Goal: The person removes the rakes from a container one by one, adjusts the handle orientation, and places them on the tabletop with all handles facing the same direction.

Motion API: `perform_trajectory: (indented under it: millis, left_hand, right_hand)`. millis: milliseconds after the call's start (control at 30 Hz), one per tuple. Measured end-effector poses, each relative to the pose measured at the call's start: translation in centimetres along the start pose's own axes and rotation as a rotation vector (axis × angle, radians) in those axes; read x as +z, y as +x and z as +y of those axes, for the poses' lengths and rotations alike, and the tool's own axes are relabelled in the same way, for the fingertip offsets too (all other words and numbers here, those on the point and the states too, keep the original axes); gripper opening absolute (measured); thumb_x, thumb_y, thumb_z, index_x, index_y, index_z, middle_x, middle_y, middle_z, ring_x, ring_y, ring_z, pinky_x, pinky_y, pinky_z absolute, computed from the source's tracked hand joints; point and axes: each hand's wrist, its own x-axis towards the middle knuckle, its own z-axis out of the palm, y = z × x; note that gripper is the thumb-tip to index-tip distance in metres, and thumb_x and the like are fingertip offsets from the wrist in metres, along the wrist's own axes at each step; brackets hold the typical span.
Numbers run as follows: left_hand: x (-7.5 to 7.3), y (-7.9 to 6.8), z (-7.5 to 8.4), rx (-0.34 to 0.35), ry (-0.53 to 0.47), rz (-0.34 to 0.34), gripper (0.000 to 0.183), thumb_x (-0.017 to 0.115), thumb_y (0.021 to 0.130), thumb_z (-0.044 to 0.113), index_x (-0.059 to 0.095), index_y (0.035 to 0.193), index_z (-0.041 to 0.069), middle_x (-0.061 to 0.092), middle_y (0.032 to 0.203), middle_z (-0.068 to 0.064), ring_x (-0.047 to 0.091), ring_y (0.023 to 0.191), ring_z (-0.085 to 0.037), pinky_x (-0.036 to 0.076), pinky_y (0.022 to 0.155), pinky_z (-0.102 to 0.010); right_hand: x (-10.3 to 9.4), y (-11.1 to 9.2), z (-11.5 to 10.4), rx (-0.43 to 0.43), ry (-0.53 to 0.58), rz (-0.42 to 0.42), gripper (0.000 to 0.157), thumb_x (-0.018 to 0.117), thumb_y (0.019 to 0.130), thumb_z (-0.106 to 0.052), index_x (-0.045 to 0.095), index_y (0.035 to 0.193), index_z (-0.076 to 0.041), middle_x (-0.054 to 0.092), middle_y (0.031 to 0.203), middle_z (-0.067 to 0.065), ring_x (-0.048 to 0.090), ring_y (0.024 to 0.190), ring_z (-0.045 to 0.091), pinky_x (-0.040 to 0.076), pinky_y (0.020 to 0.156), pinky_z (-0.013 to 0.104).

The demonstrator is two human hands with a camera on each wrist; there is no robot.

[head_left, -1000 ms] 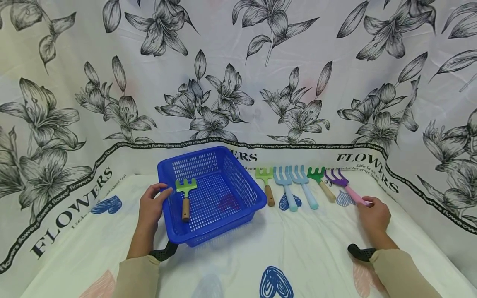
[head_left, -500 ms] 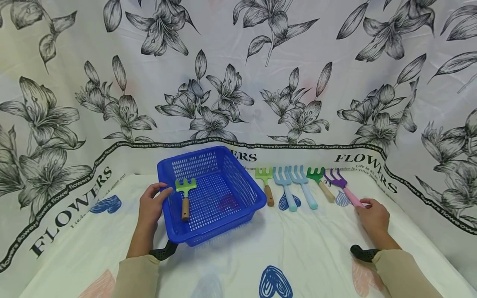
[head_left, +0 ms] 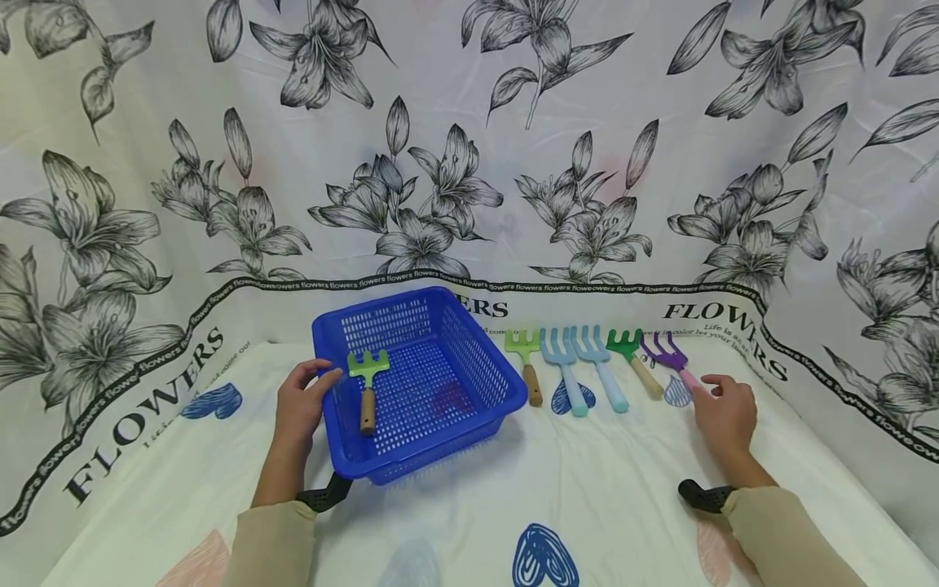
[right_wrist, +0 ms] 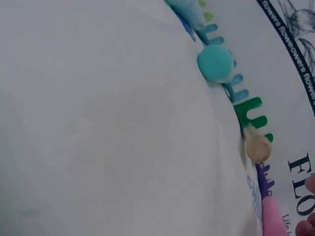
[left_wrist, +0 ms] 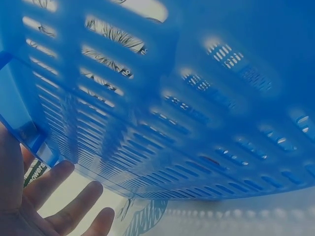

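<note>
My left hand (head_left: 299,401) holds the left rim of a blue plastic basket (head_left: 506,390), with the fingers along its outer wall in the left wrist view. In the basket lies a small hand rake (head_left: 368,399) with light green tines and a wooden handle. My right hand (head_left: 726,417) is over the handle end of a purple hand rake (head_left: 669,352) with a pink handle (right_wrist: 273,219). The right wrist view catches only fingertips (right_wrist: 306,228) at its edge, beside that handle and apart from it. In the head view the right hand hides the handle's end.
Left of the purple rake, several hand rakes lie in a row: a dark green one (head_left: 626,344), two light blue ones, including this rake (head_left: 591,352), and a light green one (head_left: 524,346). A flowered cloth wall (head_left: 499,212) rises behind them.
My right hand has loosened from the pink handle and shifted slightly left and up. The handle turned a little. My left hand and the basket stay as they were.
</note>
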Motion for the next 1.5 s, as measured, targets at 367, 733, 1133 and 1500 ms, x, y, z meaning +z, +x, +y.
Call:
perform_trajectory:
  millis: [367,733,1133,1500]
  left_hand:
    - [0.2,-0.2,0.3,-0.013,-0.012,0.002,0.041,0.062,0.095,0.035,0.052,0.126,0.009,0.032,0.154,-0.015,0.036,0.135,-0.043,0.037,0.102,-0.058]
    - [0.1,-0.4,0.5,-0.007,-0.009,-0.007,0.045,0.062,0.094,0.037,0.051,0.127,0.009,0.031,0.155,-0.014,0.038,0.134,-0.045,0.038,0.100,-0.058]
    - [0.0,-0.5,0.5,-0.014,0.000,-0.012,0.046,0.061,0.094,0.038,0.051,0.129,0.010,0.031,0.156,-0.013,0.036,0.135,-0.044,0.036,0.101,-0.058]
    - [-0.1,-0.3,0.4,-0.018,0.005,-0.001,0.045,0.062,0.094,0.038,0.051,0.128,0.010,0.031,0.155,-0.012,0.037,0.135,-0.044,0.037,0.101,-0.058]
  right_hand:
    - [2.5,0.0,-1.1,-0.051,0.037,-0.145,0.046,0.066,0.091,-0.019,0.053,0.127,0.005,0.057,0.104,0.021,0.051,0.093,0.036,0.031,0.080,0.050]
    - [3.2,0.5,-1.5,-0.067,0.012,-0.228,0.050,0.064,0.090,-0.020,0.050,0.132,0.004,0.058,0.107,0.022,0.054,0.092,0.034,0.039,0.074,0.041]
    - [3.8,0.4,-1.4,-0.103,0.018,-0.238,0.042,0.064,0.088,-0.015,0.055,0.124,0.003,0.062,0.099,0.019,0.056,0.087,0.032,0.039,0.070,0.037]
    - [3.9,0.4,-1.3,-0.112,0.020,-0.232,0.039,0.064,0.088,-0.015,0.056,0.122,0.003,0.060,0.098,0.018,0.054,0.086,0.031,0.038,0.070,0.037]
